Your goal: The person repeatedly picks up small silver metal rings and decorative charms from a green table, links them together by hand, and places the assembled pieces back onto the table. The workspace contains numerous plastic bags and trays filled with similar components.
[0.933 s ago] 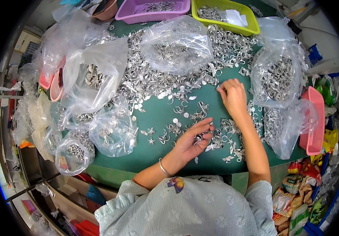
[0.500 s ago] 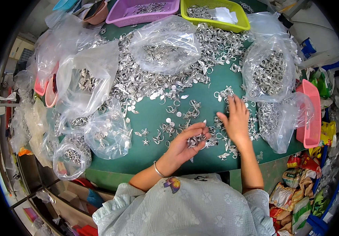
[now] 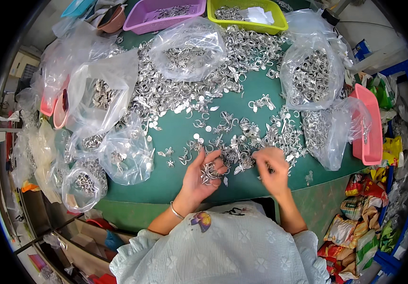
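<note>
My left hand (image 3: 192,183) is turned palm up near the table's front edge, fingers curled round a handful of silver-coloured metal rings (image 3: 209,174). To its right, my right hand (image 3: 276,171) has its fingers bent and drawn together over the near edge of a loose spread of rings (image 3: 249,135). Whatever its fingertips hold is hidden. Some rings in the spread carry flower or leaf shapes. A few flower-shaped pieces (image 3: 169,151) lie apart, left of my left hand. Beyond both hands rises a large heap of similar rings (image 3: 161,92).
Clear plastic bags of rings stand on the heap (image 3: 187,52), at the right (image 3: 313,78) and at the left (image 3: 102,99). A purple basket (image 3: 142,23) and a yellow-green basket (image 3: 280,24) line the far edge. A pink tray (image 3: 372,123) sits at the right edge of the green table (image 3: 137,191).
My right hand has come back toward me, its spread fingers now drawn together. My left hand has moved left and opened its palm upward, showing more of the rings. The view has shifted slightly.
</note>
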A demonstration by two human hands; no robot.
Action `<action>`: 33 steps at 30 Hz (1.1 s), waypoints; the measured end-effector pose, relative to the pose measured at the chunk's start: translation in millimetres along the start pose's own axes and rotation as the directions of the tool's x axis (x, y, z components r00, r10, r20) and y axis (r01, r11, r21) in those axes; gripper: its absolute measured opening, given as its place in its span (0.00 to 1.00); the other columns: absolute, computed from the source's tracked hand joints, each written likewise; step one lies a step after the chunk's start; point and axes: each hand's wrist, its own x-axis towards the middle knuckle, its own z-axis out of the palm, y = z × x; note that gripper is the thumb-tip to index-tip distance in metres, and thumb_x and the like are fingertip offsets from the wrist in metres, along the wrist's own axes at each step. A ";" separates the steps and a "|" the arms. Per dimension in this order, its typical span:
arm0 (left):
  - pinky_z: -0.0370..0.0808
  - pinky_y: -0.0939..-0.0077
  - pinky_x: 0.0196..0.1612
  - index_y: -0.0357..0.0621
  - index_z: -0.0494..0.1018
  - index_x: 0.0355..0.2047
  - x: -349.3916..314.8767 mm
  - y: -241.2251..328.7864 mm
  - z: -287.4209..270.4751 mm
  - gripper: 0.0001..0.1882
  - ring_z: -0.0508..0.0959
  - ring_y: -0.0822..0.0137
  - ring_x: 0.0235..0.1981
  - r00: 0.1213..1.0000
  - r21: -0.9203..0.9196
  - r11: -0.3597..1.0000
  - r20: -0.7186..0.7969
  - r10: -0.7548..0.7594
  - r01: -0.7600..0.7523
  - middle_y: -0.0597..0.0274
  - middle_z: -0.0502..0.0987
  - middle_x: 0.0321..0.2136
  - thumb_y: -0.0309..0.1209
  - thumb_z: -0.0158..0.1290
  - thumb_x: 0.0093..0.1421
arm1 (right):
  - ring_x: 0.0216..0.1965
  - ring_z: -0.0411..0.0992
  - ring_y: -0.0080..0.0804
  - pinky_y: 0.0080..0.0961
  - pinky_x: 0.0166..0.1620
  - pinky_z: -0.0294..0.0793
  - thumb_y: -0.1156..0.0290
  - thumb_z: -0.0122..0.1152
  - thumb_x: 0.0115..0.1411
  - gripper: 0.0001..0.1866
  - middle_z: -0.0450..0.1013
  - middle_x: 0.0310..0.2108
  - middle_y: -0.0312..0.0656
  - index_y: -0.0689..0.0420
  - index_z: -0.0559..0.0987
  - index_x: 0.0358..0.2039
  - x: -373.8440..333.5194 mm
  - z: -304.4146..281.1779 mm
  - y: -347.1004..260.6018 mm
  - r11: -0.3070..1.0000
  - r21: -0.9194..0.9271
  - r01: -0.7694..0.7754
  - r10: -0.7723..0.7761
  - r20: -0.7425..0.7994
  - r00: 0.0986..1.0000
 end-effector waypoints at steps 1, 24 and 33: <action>0.65 0.87 0.16 0.44 0.65 0.46 -2.1 -2.5 2.1 0.18 0.67 0.71 0.28 0.999 -0.017 1.000 -0.020 -0.025 0.025 0.65 0.66 0.27 0.42 0.41 0.61 | 0.42 0.66 0.39 0.32 0.44 0.62 0.79 0.58 0.47 0.12 0.70 0.37 0.46 0.60 0.74 0.35 4.8 -3.5 2.7 0.991 -0.113 -0.070 0.060 -0.089 0.994; 0.59 0.90 0.12 0.39 0.69 0.32 -13.0 -26.2 10.9 0.13 0.62 0.77 0.22 0.969 0.039 0.995 -0.235 -0.079 0.090 0.63 0.64 0.25 0.37 0.43 0.60 | 0.32 0.66 0.38 0.36 0.42 0.58 0.76 0.56 0.48 0.09 0.68 0.23 0.41 0.61 0.72 0.33 72.9 25.3 29.4 0.960 -0.269 -0.081 0.065 -0.066 0.996; 0.51 0.92 0.10 0.40 0.67 0.34 -15.9 -23.7 -0.2 0.10 0.57 0.80 0.18 0.985 -0.047 0.990 -0.105 -0.138 0.134 0.68 0.59 0.21 0.33 0.43 0.60 | 0.35 0.66 0.37 0.35 0.43 0.59 0.76 0.55 0.49 0.04 0.68 0.28 0.39 0.59 0.74 0.28 53.0 23.6 6.4 0.864 -0.478 0.157 -0.090 0.160 0.983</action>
